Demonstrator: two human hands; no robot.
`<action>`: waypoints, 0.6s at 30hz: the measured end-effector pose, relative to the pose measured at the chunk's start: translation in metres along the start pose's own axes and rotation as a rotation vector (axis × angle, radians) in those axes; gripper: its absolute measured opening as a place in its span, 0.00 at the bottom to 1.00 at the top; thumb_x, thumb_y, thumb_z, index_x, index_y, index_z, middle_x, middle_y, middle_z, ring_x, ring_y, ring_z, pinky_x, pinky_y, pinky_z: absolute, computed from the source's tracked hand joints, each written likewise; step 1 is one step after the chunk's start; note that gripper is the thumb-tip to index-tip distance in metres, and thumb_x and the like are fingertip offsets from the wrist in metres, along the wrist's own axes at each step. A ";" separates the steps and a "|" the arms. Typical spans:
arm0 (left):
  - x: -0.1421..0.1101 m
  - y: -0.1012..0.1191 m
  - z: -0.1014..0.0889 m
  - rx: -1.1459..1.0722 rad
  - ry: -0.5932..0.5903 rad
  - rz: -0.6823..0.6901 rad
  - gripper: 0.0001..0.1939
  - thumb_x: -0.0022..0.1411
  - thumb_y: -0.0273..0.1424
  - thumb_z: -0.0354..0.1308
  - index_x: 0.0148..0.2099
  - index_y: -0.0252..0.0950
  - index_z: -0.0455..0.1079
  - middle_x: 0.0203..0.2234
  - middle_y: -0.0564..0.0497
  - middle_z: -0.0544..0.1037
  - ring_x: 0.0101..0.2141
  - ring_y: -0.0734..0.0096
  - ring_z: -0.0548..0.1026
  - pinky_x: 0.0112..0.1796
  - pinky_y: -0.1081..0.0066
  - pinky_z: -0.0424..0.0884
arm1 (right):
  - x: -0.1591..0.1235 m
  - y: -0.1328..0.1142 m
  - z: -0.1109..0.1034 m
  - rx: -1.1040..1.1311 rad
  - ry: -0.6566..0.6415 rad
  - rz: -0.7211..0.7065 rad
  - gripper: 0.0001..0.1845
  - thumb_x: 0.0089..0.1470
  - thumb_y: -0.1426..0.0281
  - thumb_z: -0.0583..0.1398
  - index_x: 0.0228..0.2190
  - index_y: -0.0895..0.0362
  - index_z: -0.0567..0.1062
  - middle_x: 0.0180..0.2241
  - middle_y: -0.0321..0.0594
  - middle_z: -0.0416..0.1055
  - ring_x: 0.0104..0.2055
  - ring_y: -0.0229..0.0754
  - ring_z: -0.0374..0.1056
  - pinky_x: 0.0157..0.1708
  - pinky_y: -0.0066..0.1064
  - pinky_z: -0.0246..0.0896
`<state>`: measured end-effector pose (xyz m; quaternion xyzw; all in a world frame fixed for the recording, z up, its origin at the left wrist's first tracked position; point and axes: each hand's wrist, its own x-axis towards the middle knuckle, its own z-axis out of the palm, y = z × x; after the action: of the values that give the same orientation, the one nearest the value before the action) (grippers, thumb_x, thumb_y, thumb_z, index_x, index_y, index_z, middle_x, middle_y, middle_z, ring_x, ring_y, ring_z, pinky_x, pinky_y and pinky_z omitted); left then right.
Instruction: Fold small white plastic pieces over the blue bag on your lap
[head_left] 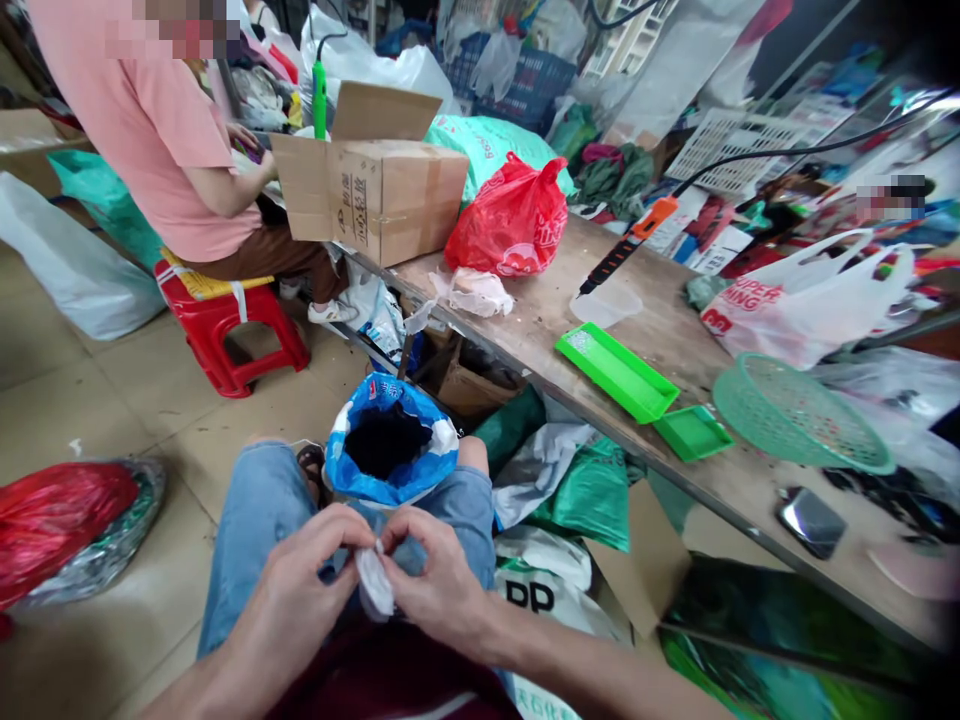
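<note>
Between my two hands, above my lap, is a small crumpled white piece (374, 584) that looks like thin plastic or cloth; its kind I cannot make out. My left hand (319, 560) pinches its upper left edge with thumb and forefinger. From the other side my right hand (431, 565) pinches it too, the fingertips of both hands almost meeting. Just beyond them a blue and white bag (351, 480) stands open between my knees, with dark contents (388, 443) inside.
On the workbench (525, 335) to the right are a cardboard box (409, 200), a red plastic bag (514, 220), a long green tray (619, 375), a small green tray (694, 435), a mint basket (802, 415) and a phone (811, 522). An orange-black tool (634, 240) hangs there. A person in pink (142, 130) sits ahead left.
</note>
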<state>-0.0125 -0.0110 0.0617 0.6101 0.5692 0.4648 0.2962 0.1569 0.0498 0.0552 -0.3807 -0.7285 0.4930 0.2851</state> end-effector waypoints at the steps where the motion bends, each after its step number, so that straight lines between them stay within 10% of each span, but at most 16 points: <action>1: -0.001 -0.001 0.000 0.024 -0.004 0.019 0.05 0.64 0.25 0.57 0.39 0.41 0.70 0.36 0.57 0.75 0.38 0.80 0.75 0.40 0.82 0.69 | 0.000 -0.001 0.000 -0.008 0.007 0.046 0.04 0.50 0.70 0.64 0.27 0.57 0.73 0.28 0.34 0.74 0.30 0.35 0.68 0.33 0.26 0.63; 18: 0.003 -0.011 -0.006 0.163 0.029 0.233 0.11 0.65 0.20 0.55 0.47 0.39 0.65 0.40 0.55 0.73 0.43 0.82 0.73 0.49 0.85 0.65 | 0.002 -0.011 0.016 0.251 0.060 0.287 0.10 0.53 0.63 0.62 0.30 0.58 0.75 0.29 0.38 0.72 0.32 0.36 0.67 0.34 0.28 0.65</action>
<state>-0.0229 -0.0073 0.0547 0.6875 0.5345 0.4569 0.1813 0.1407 0.0410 0.0600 -0.4566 -0.5907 0.6041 0.2786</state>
